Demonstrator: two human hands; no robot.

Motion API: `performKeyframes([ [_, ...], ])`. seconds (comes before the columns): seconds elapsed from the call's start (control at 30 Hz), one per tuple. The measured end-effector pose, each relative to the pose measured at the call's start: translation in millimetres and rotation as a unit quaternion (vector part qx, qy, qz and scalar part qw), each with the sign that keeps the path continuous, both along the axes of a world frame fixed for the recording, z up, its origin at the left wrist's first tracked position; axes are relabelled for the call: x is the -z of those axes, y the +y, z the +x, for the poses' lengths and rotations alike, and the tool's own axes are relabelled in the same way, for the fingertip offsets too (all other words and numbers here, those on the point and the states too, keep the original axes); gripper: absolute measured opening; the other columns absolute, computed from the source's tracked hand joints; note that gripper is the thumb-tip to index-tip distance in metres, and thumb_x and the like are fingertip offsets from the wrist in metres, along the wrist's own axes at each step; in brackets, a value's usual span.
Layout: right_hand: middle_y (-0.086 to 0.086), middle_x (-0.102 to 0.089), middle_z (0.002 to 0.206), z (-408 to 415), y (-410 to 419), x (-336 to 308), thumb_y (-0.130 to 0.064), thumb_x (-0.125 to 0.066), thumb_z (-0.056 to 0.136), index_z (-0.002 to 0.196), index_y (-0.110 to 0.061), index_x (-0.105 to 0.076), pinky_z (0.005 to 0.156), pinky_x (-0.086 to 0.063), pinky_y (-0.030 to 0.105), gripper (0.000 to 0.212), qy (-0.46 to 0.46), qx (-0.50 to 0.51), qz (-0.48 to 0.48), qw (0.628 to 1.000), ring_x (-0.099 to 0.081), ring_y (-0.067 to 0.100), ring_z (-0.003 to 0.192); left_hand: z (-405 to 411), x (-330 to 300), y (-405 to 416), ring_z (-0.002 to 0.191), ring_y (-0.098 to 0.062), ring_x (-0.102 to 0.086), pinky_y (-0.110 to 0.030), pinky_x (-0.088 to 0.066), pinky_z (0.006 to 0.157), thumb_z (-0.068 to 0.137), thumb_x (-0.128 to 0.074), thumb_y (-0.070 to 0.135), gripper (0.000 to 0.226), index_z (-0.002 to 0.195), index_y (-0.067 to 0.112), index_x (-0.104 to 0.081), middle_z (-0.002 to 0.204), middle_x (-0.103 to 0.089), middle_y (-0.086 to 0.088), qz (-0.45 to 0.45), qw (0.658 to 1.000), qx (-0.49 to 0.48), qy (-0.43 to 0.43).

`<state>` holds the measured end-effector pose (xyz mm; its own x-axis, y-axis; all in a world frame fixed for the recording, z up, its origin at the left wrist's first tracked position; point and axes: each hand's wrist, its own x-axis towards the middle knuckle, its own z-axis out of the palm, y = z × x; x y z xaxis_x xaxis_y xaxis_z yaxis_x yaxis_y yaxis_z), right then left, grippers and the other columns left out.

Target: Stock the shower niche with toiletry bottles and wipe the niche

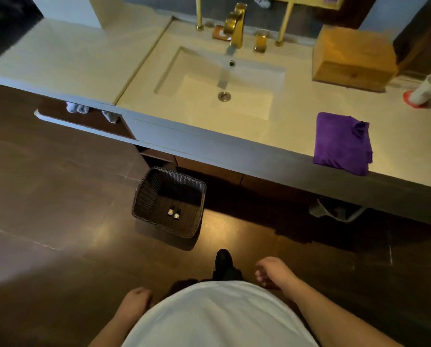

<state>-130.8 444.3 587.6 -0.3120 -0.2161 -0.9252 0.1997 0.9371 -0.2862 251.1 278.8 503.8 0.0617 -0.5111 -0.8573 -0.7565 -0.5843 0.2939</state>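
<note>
Two small dark toiletry bottles (173, 213) with pale labels stand side by side on the bottom of a dark woven basket (144, 196) on the floor under the vanity. A folded purple cloth (340, 144) lies on the counter's front edge at the right. My left hand (135, 300) hangs low beside my white shirt, fingers curled, holding nothing. My right hand (272, 271) is also low and near my body, fingers loosely bent and apart, empty. Both hands are well short of the basket. No shower niche is in view.
A pale vanity counter (66, 58) holds a rectangular sink (247, 106) with a gold faucet (235, 26), a wooden box (353, 55) at the right, and a white item on a red base (427, 92) at the far right. A drawer (84, 121) below stands partly open. The floor is dark brown.
</note>
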Motion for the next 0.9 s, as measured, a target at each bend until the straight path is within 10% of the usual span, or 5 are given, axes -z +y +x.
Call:
performKeyframes([
  [0.17, 0.012, -0.067, 0.087, -67, -5, 36, -0.026, -0.052, 0.098, 0.102, -0.013, -0.058, 0.059, -0.050, 0.030, 0.015, 0.037, -0.069, 0.064, 0.995, -0.071, 0.034, 0.087, -66, -97, -9, 0.076, -0.020, -0.061, -0.031, -0.041, 0.062, 0.096, -0.051, 0.019, 0.021, 0.087, 0.010, -0.068, 0.086, -0.069, -0.009, -0.036, 0.998, 0.043, -0.019],
  [0.73, 0.005, -0.072, 0.096, 14, -186, 32, -0.034, -0.053, 0.092, 0.133, -0.008, -0.052, 0.061, -0.054, 0.028, 0.049, 0.021, -0.274, 0.092, 0.957, -0.070, 0.017, 0.077, -16, -63, -130, 0.058, -0.025, -0.051, -0.030, -0.040, 0.055, 0.096, -0.047, 0.007, 0.018, 0.085, 0.000, -0.059, 0.070, -0.058, -0.017, 0.070, 0.979, -0.188, 0.032],
  [0.9, 0.002, -0.065, 0.087, 67, -300, -9, -0.026, -0.052, 0.097, 0.104, -0.016, -0.060, 0.058, -0.050, 0.023, 0.015, -0.018, -0.344, 0.035, 0.938, -0.061, 0.013, 0.070, -3, -55, -189, 0.061, -0.022, -0.053, -0.027, -0.041, 0.054, 0.101, -0.044, 0.014, 0.020, 0.103, 0.003, -0.061, 0.075, -0.058, -0.014, 0.096, 0.978, -0.177, 0.049],
])
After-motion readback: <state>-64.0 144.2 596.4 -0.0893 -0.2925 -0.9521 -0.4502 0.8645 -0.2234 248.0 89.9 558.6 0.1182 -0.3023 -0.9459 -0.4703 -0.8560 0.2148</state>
